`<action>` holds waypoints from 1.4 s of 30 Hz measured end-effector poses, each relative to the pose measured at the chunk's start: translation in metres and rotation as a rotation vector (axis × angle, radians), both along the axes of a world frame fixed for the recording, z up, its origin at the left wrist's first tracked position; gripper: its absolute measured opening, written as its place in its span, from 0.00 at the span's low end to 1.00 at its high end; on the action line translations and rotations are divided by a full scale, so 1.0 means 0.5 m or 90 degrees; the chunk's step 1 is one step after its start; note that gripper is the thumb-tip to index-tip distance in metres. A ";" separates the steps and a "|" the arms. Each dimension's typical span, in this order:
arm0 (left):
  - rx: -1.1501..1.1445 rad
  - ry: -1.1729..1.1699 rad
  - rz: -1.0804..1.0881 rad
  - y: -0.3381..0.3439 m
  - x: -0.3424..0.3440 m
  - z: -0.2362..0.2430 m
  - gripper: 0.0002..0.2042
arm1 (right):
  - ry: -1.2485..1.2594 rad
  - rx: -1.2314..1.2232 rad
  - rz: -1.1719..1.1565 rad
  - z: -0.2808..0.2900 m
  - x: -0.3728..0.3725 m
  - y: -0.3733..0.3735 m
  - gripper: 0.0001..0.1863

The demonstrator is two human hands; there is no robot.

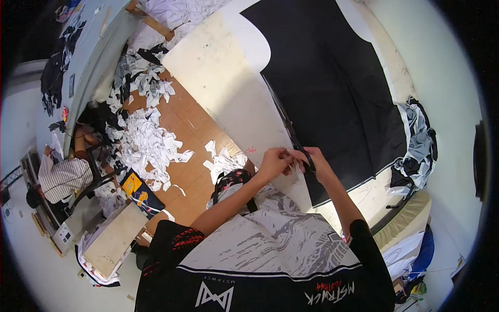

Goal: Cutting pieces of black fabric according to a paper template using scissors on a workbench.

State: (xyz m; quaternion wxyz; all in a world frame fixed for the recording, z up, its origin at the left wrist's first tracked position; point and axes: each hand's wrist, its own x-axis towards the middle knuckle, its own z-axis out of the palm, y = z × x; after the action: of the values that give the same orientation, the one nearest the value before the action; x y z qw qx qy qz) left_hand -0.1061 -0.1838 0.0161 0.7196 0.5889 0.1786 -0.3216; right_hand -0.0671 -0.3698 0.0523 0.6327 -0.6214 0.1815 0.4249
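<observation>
scissors (293,138) run along black fabric's (332,99) left edge, your right hand (319,164) gripping them; left hand (275,162) curled, hold unclear.

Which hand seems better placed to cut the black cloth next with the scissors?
Probably the right hand: it holds the scissors, which point away along the left edge of the black cloth. The left hand is beside it, with no tool visible.

Dark scissors (292,134) angled along the black cloth's (332,88) left edge, cloth's spread pretty flat, couple creases.
</observation>
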 end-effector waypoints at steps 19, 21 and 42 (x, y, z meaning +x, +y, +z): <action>0.000 -0.006 0.026 0.005 -0.013 0.034 0.08 | -0.177 -0.128 0.000 0.039 0.031 0.049 0.27; 0.004 -0.024 0.028 0.005 -0.003 0.043 0.08 | -0.262 -0.191 0.025 -0.037 -0.036 -0.002 0.29; 0.258 -0.149 0.260 0.339 -0.134 0.008 0.09 | -0.546 -0.620 -0.401 -0.024 -0.461 -0.212 0.20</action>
State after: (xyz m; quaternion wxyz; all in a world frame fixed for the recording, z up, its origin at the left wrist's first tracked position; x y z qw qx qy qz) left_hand -0.1732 -0.0145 0.0203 0.6530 0.7054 0.2695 -0.0585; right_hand -0.2976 -0.4758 0.0404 0.3919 -0.8633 0.2562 -0.1883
